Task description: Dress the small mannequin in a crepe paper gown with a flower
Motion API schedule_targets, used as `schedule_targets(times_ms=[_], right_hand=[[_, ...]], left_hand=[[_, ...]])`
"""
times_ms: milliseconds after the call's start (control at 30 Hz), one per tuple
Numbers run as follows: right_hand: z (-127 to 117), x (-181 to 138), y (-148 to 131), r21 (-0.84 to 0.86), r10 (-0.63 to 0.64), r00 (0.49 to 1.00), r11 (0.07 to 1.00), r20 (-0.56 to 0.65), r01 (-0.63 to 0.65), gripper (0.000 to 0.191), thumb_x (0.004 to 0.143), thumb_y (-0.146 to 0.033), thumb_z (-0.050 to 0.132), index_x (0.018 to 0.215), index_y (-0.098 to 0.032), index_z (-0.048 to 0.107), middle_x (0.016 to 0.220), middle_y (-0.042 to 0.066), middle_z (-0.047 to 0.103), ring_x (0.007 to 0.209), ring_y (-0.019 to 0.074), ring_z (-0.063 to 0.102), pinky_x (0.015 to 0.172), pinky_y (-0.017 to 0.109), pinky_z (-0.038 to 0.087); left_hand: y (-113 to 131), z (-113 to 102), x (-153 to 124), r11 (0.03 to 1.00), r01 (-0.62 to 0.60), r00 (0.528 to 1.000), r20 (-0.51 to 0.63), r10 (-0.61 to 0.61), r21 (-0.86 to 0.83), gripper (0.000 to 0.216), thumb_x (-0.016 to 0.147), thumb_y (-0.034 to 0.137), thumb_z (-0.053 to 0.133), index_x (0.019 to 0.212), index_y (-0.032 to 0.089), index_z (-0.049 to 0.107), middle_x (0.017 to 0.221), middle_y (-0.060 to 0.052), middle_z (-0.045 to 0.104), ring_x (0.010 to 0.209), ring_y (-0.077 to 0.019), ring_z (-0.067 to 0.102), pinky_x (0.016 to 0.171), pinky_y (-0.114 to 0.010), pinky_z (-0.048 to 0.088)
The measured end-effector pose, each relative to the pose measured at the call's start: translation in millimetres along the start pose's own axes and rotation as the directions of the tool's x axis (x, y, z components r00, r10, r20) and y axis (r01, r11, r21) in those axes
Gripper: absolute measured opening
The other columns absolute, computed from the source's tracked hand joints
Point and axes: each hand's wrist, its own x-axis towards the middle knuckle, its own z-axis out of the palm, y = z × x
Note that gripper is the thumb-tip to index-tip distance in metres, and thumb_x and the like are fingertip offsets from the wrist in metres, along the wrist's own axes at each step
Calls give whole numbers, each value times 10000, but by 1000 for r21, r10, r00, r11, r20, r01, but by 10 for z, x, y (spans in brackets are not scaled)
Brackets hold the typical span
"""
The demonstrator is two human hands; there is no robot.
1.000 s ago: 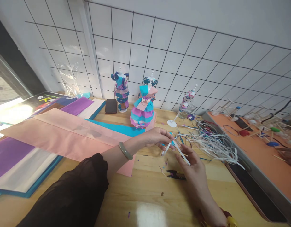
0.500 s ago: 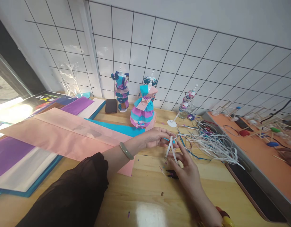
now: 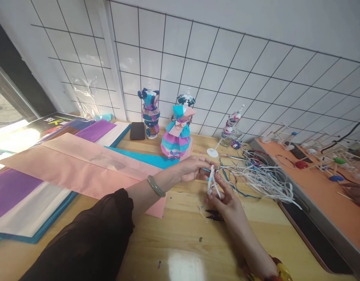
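Observation:
A loop of thin white ribbon (image 3: 209, 183) runs between my two hands above the wooden table. My left hand (image 3: 193, 169) pinches its upper end, and a bit of blue shows by those fingertips. Lower down, the fingers of my right hand (image 3: 228, 201) are closed on the ribbon's other part. Close to the right hand lies a tangled heap of white and blue ribbons (image 3: 261, 179). A small dark object (image 3: 214, 214) lies on the table under the right hand, partly hidden. Beyond my left hand stands a little dress form in a pink, blue and purple paper dress (image 3: 176, 136).
Pink paper (image 3: 80, 168) covers stacked coloured sheets at left. A phone (image 3: 137, 131), another dressed form (image 3: 151, 113) and a slim tilting form (image 3: 231, 125) stand or lie near the wall. At right, a large phone (image 3: 314, 238) borders an orange-topped tray (image 3: 323, 195); another person's hand (image 3: 355, 193) is there.
The ribbon loop has become narrower and shifted slightly. My right hand's fingers have moved a little up and closer to it; the left hand stays nearly in place.

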Motion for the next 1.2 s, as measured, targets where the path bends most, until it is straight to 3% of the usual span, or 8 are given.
schedule_targets(times_ms=[300,433,533,700,867,933,1067,1200], right_hand=[[-235,77,73,-247,-105,977,967,-185,57,750,704,-439,683,1333,-129,418,701,33,705,725,200,648,796,368,484],[-252,94,81,-302,-183,969,945,-165,127,634,663,-423,703,1223,-172,543,1120,122,651,1015,259,600,870,405,466],[-222,87,82,-370,-216,960,919,-179,138,562,641,-424,706,1140,-186,609,1188,129,611,1037,284,585,834,411,487],[-145,28,153,-457,-134,989,877,61,147,578,694,-404,664,1226,-204,555,938,81,673,761,219,637,650,345,527],[-167,26,182,-650,-212,943,684,256,330,512,727,-350,627,1218,-219,570,788,45,646,707,204,590,673,344,488],[-208,55,160,-684,-240,953,664,187,302,479,769,-360,571,1220,-200,560,768,49,634,713,211,587,683,349,475],[-269,103,113,-595,-213,977,788,-22,158,557,793,-415,547,1278,-150,474,759,45,621,675,192,579,643,321,467],[-276,108,127,-540,-190,979,833,-71,123,616,781,-438,569,1302,-138,435,750,32,614,676,183,578,659,321,473]], left_hand=[[51,-50,-16,999,-6,1000,29,5,36,111,744,102,561,844,122,605,749,-68,687,663,-127,668,459,-142,450],[58,-33,-40,993,-15,999,34,11,116,121,736,122,592,855,117,616,745,-61,672,658,-128,661,497,-174,484],[65,2,-64,985,-39,999,-13,42,168,109,735,129,598,841,124,621,741,-42,659,668,-134,658,526,-209,507],[81,40,-70,946,-66,988,-109,106,318,133,716,125,611,846,127,641,736,-26,646,651,-110,626,543,-228,516],[94,46,-64,918,-87,982,-121,143,386,144,718,126,593,852,121,646,727,-29,636,646,-110,615,547,-239,527],[94,53,-68,916,-79,983,-123,138,394,148,723,126,584,859,121,643,722,-30,636,642,-112,617,539,-240,528],[89,62,-74,915,-88,985,-106,140,393,145,725,143,592,859,125,644,732,-39,643,653,-129,627,524,-257,535],[90,57,-77,916,-94,985,-96,142,391,139,730,142,584,855,121,642,731,-43,644,645,-126,628,517,-245,529]])
